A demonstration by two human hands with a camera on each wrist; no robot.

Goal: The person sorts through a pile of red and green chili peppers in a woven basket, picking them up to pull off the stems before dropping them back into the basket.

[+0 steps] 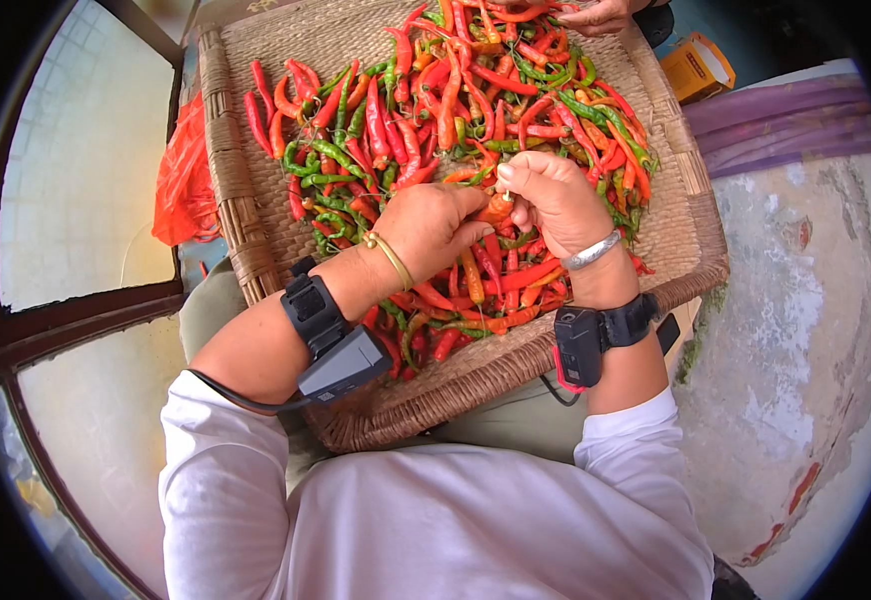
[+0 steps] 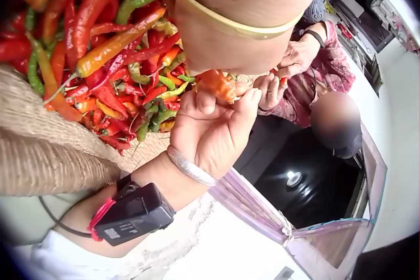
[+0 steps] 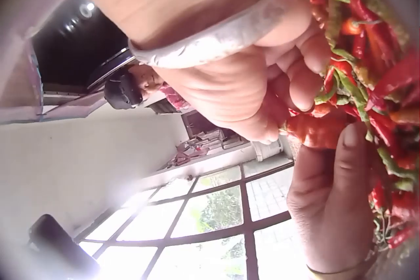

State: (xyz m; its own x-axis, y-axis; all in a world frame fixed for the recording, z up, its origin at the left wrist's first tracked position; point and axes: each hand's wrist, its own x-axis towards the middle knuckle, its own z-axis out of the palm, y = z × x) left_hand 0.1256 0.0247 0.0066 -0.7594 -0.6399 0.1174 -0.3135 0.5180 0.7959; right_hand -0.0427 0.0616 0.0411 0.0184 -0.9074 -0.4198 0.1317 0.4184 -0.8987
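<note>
An orange-red chili pepper [image 1: 497, 208] with wrinkled skin is between my two hands, over the heap of peppers. My left hand [image 1: 431, 228], with a yellow bangle at the wrist, holds its body between thumb and fingers. At its stem end, my right hand [image 1: 556, 205] pinches the pale stem with thumb and forefinger; a silver bangle circles that wrist. In the right wrist view the pepper [image 3: 318, 129] spans from the left thumb to the right fingertips. Red, orange and green chili peppers [image 1: 396, 140] lie heaped beneath both hands.
A woven tray [image 1: 243, 200] with a thick rim holds the heap and sits across my lap. Another person's hand [image 1: 601, 15] reaches over its far edge. A red plastic bag [image 1: 184, 180] hangs at the left, and a yellow box [image 1: 698, 68] stands at the far right.
</note>
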